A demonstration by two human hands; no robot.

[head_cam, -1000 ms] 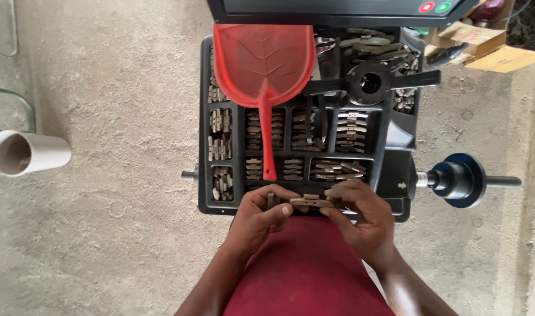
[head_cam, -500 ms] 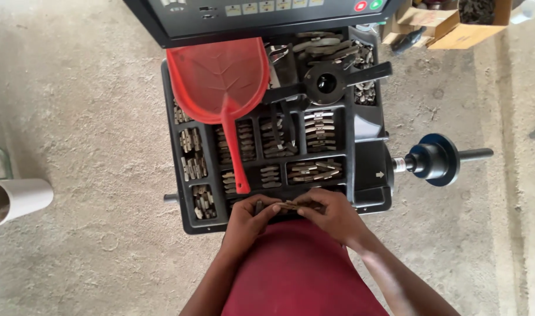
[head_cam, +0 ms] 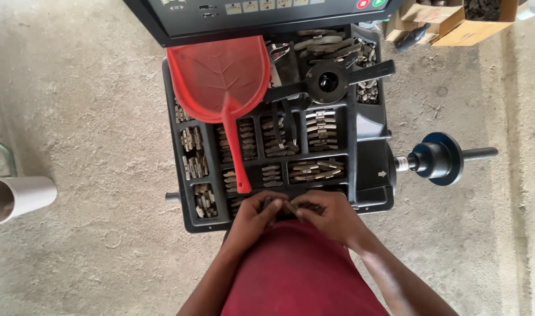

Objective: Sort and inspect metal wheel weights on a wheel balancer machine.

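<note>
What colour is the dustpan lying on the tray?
Red, scoop and handle alike; the dustpan shows best in the head view.

**Materials and finishes**

The tray (head_cam: 179,152) is matt black plastic, its compartments filled with dull grey metal weights (head_cam: 317,169). On its far left corner lies a scoop (head_cam: 220,76) of smooth red plastic (faintly ribbed). The floor (head_cam: 74,117) is rough, pale concrete. The pipe (head_cam: 19,199) looks like smooth white plastic.

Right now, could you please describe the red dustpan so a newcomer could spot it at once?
Find the black compartmented tray of small metal weights. The red dustpan lies across its upper left, handle pointing down toward the hands. It is the only red plastic thing among grey metal pieces.
</note>
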